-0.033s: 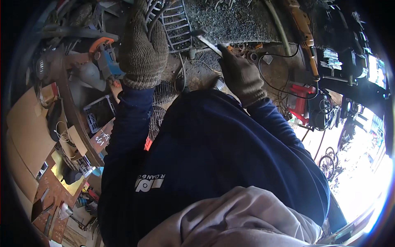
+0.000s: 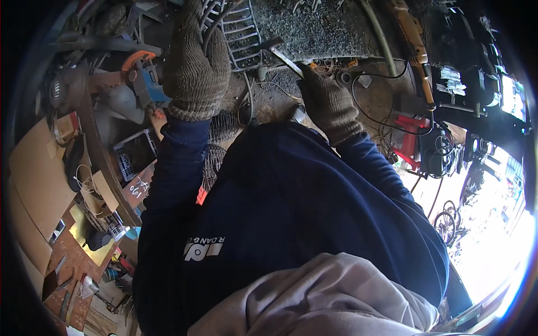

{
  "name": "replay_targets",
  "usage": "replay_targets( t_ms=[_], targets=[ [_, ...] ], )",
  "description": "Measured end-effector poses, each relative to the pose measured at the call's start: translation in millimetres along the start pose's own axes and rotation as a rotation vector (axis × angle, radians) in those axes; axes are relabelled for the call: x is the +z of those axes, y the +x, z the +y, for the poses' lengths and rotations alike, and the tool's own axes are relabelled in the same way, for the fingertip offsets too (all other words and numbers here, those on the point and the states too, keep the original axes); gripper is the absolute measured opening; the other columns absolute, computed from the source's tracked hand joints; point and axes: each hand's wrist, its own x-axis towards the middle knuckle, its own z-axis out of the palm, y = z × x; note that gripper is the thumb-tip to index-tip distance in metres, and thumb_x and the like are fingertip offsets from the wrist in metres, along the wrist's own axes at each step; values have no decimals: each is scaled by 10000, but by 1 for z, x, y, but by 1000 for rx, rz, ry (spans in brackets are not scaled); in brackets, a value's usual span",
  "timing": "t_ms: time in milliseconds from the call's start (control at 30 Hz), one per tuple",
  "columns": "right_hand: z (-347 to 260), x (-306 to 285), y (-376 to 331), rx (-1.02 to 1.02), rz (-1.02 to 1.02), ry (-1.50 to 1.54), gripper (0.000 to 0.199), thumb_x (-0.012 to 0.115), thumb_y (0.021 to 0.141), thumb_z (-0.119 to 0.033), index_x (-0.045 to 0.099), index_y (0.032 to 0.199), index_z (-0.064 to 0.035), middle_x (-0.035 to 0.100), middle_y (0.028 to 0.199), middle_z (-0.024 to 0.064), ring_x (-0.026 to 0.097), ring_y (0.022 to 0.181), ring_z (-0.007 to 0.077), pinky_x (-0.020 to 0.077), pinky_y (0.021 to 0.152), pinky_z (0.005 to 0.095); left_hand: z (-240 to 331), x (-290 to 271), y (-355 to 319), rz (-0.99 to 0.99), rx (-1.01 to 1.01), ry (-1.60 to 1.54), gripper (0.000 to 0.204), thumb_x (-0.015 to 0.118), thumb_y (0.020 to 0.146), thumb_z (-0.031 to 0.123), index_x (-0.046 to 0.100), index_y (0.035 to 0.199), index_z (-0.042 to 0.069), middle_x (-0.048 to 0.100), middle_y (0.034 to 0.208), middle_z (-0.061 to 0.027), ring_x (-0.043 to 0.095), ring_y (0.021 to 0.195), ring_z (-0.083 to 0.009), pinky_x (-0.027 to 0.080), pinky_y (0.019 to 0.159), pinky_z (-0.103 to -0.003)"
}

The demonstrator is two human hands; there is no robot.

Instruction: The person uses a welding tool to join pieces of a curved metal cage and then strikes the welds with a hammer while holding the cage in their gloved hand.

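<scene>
The person's dark blue sweatshirt [image 2: 280,224] fills most of the view, both sleeves reaching up to a gritty workshop bench [image 2: 314,31] strewn with metal scraps. On it lies a welded wire grille [image 2: 238,33], pale bars in a ladder pattern, at the top centre. The left hand [image 2: 196,61], in a grey-brown knit glove, lies over the grille's left edge with fingers curled onto the bars, pinning it down. The right hand [image 2: 328,101], gloved alike, is closed around the handle of a small chipping hammer [image 2: 280,53], whose head sits just beside the grille's lower right corner. To the left of the left glove stands an angle grinder [image 2: 143,73] with an orange guard. To do this well, I judge, keep the grille pressed flat, strike short and light at the joints, and keep the holding fingers clear of the hammer head
</scene>
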Motion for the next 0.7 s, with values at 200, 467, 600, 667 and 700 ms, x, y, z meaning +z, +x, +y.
replay_targets(
  t_ms=[200,467,600,667,700],
  targets=[
    [-14,-16,-6,-39,139,54,397,573,983,-211,532,1366,-116,697,1072,161,689,950,348,556,770,437,5,-5,0,-79,-34,-25,566,596,979,157,372,1468,-20,549,1406,-201,574,1275,-283,447,1064,-341],
    [-8,-12,-10,-168,245,114,397,564,987,-231,540,1358,-92,697,1090,171,693,947,343,562,761,433,2,-2,-2,-44,-27,-9,560,599,973,151,384,1462,-15,516,1442,-198,539,1313,-298,438,1077,-348],
    [-1,-5,-8,-101,160,22,377,576,982,-186,556,1343,-81,702,1047,181,694,938,345,560,757,430,9,-5,1,-40,25,43,558,606,967,154,394,1458,-6,525,1428,-206,553,1298,-304,454,1062,-354],
    [6,-4,-5,-237,346,77,383,574,986,-192,551,1352,-82,700,1049,181,691,951,347,557,766,430,10,-6,5,-59,-8,70,553,604,968,155,397,1455,-5,534,1419,-205,569,1279,-307,462,1053,-355],
    [3,-7,-6,-223,326,87,387,571,989,-199,546,1356,-82,699,1053,181,691,955,345,557,769,430,10,-6,4,-69,-26,82,550,603,969,155,399,1454,-5,538,1414,-205,577,1269,-308,466,1048,-356]
  ],
)
